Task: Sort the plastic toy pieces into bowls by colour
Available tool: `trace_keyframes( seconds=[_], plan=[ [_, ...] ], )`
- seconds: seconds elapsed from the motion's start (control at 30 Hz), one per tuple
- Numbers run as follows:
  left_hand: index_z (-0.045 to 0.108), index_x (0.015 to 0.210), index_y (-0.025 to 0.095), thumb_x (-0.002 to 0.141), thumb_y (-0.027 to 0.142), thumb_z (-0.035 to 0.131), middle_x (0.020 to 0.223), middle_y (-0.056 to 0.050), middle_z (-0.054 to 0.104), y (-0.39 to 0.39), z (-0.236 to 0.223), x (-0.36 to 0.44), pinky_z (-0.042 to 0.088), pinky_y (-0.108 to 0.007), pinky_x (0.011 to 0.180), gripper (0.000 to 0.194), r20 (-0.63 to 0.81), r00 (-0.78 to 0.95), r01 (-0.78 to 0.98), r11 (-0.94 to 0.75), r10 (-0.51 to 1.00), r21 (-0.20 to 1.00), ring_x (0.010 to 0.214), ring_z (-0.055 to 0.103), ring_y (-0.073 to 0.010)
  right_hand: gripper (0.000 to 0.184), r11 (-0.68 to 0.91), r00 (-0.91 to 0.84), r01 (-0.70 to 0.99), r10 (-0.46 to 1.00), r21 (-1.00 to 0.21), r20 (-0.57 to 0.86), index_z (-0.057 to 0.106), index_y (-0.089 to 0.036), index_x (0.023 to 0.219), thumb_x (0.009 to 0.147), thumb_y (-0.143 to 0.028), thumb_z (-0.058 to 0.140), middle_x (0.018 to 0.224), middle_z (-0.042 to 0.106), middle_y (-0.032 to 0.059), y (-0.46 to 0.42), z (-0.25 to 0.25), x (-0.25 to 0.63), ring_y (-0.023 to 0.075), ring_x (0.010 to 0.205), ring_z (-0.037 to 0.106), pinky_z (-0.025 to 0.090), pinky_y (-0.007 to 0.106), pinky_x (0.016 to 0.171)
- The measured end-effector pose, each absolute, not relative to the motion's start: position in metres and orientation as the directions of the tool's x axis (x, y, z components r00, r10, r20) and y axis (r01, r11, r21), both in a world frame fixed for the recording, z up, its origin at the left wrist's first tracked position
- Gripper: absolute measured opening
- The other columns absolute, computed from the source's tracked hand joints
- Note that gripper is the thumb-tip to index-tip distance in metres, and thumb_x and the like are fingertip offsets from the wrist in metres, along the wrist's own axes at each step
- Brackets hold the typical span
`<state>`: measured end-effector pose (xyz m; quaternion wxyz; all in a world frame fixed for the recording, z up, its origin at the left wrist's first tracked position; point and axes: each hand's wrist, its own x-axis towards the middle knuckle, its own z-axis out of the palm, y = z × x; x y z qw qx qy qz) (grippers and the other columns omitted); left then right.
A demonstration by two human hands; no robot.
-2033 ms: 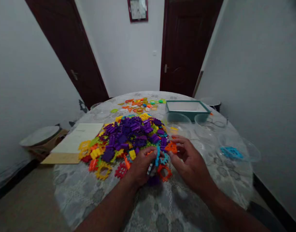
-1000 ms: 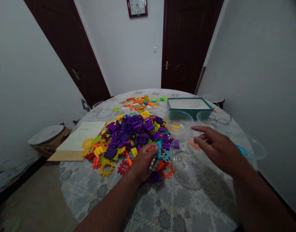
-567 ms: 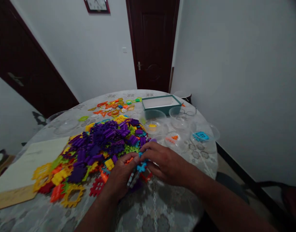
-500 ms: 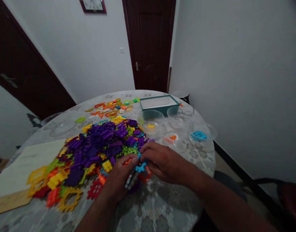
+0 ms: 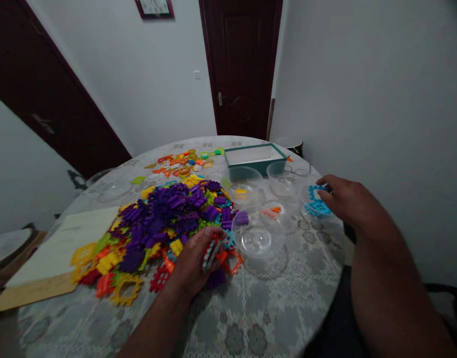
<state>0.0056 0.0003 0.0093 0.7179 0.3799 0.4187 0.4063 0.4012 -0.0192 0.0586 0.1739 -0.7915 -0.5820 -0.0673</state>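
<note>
A heap of plastic interlocking pieces (image 5: 168,214), mostly purple with yellow, orange and red ones, lies on the round table (image 5: 250,313). My left hand (image 5: 193,266) rests at the heap's near edge, fingers curled round a few grey and red pieces (image 5: 211,251). My right hand (image 5: 347,199) reaches out to the right over a clear bowl of blue pieces (image 5: 318,206). Its fingertips pinch a blue piece (image 5: 313,191) just above that bowl.
Clear bowls stand between the hands: an empty one (image 5: 258,233), one with orange bits (image 5: 275,209), one with yellow (image 5: 243,181). A teal box (image 5: 256,156), glasses (image 5: 299,171), scattered orange pieces (image 5: 179,164) and a pale board (image 5: 60,248) also lie on the table.
My right hand left the heap, where it met my left hand at a blue piece, and swung right to the bowl of blue pieces. The left hand stayed on the heap.
</note>
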Motion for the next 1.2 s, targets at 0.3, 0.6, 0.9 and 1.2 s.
trace_keyframes(
  seconds=[0.3, 0.6, 0.9, 1.2],
  plan=[
    [0.073, 0.101, 0.017, 0.079, 0.066, 0.076, 0.082, -0.004, 0.065, -0.003, 0.002, 0.006, 0.044, -0.021, 0.054, 0.054, -0.229, 0.322, -0.255, 0.318, 0.918, 0.913, 0.063, 0.055, -0.0119, 0.025, 0.409, -0.196, 0.838, 0.843, -0.362, 0.501, 0.066, -0.022, 0.119, 0.100, -0.031, 0.052, 0.113, 0.070, 0.0117, -0.030, 0.072, 0.286, 0.0242, 0.094, 0.069, 0.057, 0.042, 0.089],
    [0.073, 0.106, 0.018, 0.078, 0.061, 0.079, 0.096, -0.007, 0.073, -0.005, 0.009, 0.001, 0.050, -0.029, 0.075, 0.052, -0.107, 0.314, -0.165, 0.165, 0.943, 0.972, 0.086, 0.065, -0.0229, 0.042, 0.576, -0.426, 0.625, 0.817, -0.527, 0.388, 0.057, -0.021, 0.129, 0.089, -0.019, 0.070, 0.120, 0.067, 0.0125, -0.050, 0.037, 0.176, 0.0283, 0.109, 0.065, 0.058, 0.048, 0.092],
    [0.069, 0.105, 0.019, 0.083, 0.059, 0.075, 0.078, -0.001, 0.064, -0.008, 0.006, 0.001, 0.042, -0.022, 0.053, 0.046, -0.159, 0.420, -0.203, 0.263, 0.894, 0.943, 0.059, 0.053, -0.0123, 0.017, 0.604, -0.471, 0.642, 0.797, -0.472, 0.378, 0.060, -0.020, 0.107, 0.095, -0.009, 0.054, 0.103, 0.067, 0.0082, -0.042, 0.038, 0.185, 0.0234, 0.096, 0.063, 0.055, 0.039, 0.084],
    [0.068, 0.097, 0.019, 0.077, 0.064, 0.078, 0.075, 0.000, 0.058, -0.004, 0.007, 0.002, 0.032, -0.016, 0.042, 0.050, -0.269, 0.348, -0.280, 0.374, 0.898, 0.884, 0.056, 0.052, -0.0099, 0.008, 0.439, -0.337, 0.741, 0.897, -0.508, 0.285, 0.066, -0.023, 0.093, 0.096, -0.022, 0.058, 0.078, 0.067, -0.0013, -0.019, 0.093, 0.219, 0.0154, 0.070, 0.061, 0.041, 0.028, 0.066]
  ],
)
